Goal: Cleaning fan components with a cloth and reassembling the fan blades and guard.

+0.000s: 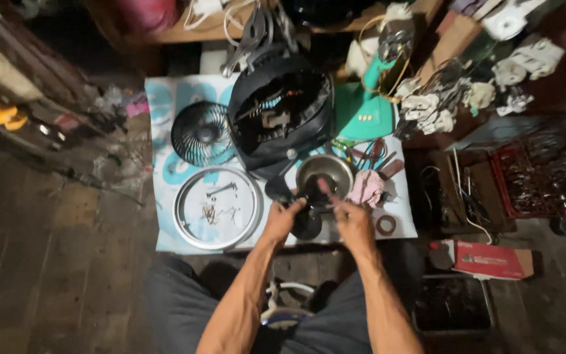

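— What did the head camera show in the hands?

— A black fan blade (304,204), dark and glossy, with broad curved paddles around a hub. It sat low over the pale printed mat (165,236), just in front of a shallow metal bowl (335,169) and beside a pink rag (366,188).

— How were the fingers placed?

— The left hand (283,219) curled its fingers onto the blade's left edge, pressed together on the plastic. The right hand (352,219) gripped the right side, with one finger stretched out toward the hub. Whether that finger touched the hub, I could not tell; the picture was too dim.

— And around them?

— To the left lay a round metal ring (179,223) with small screws and a tool inside it. Behind that stood a small black wire grille (201,133), and next to it a large black fan housing (282,115). A green fan base (365,115) stood further right, with a red box (489,259) on the floor near the right knee.
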